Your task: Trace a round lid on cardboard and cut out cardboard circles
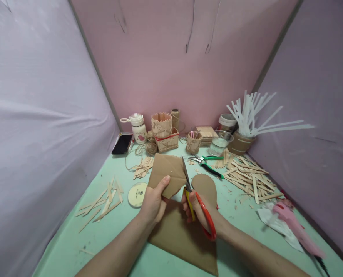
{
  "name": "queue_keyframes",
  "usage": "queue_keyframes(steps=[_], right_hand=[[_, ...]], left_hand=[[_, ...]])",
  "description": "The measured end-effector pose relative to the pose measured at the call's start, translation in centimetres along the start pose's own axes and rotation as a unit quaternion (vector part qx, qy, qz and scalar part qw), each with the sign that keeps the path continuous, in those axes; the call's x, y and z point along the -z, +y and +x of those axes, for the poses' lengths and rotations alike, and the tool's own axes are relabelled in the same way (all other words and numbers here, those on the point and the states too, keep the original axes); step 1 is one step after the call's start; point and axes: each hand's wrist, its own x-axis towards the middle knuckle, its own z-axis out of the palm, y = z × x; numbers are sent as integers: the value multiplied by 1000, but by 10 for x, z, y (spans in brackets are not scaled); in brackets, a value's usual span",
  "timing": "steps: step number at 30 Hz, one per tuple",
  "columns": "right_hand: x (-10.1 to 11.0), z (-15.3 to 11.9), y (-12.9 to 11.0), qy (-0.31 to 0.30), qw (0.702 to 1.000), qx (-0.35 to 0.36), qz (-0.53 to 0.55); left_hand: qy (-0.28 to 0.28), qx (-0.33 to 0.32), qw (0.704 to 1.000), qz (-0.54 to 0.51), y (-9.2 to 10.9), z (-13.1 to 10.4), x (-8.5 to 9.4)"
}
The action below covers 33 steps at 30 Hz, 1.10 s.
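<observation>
A flat brown cardboard sheet (pixel 185 238) lies nearest on the mint-green table (pixel 73 246); the left hand (pixel 154 202) pinches a raised brown cardboard piece (pixel 167 173); the right hand (pixel 198 211) grips red-handled scissors (pixel 197 200), blades up beside a rounded cardboard cut-out (pixel 206 186).

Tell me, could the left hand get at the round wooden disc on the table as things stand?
Probably yes, once freed. The round wooden disc lies flat just beside the left hand with bare table between them and nothing over it. But that hand now grips the cardboard piece, so it would have to let go first.
</observation>
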Motion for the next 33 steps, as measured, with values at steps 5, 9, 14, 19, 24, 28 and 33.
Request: queue_keyframes(steps=[5,9,14,19,24,28,33], right_hand=[[3,-2,-3,-9,1000,12,-18],[5,-4,-12,-13,998,14,-60],[4,-4,-13,5,997,35,-74],[3,-5,-11,16,996,42,-81],[3,-6,-14,23,994,23,-100],[3,-6,-17,26,994,-4,-110],[5,-6,-20,23,993,-34,-106]], left_hand=[[4,-1,1000,-4,-2,1,2],[11,2,1000,-10,-2,1,1],[15,10,1000,-22,-2,-2,-2],[29,20,999,-40,-5,-6,-5],[33,23,998,-44,-6,-7,-5],[26,24,999,-35,-4,-5,-4],[29,17,999,-27,-3,-4,-2]])
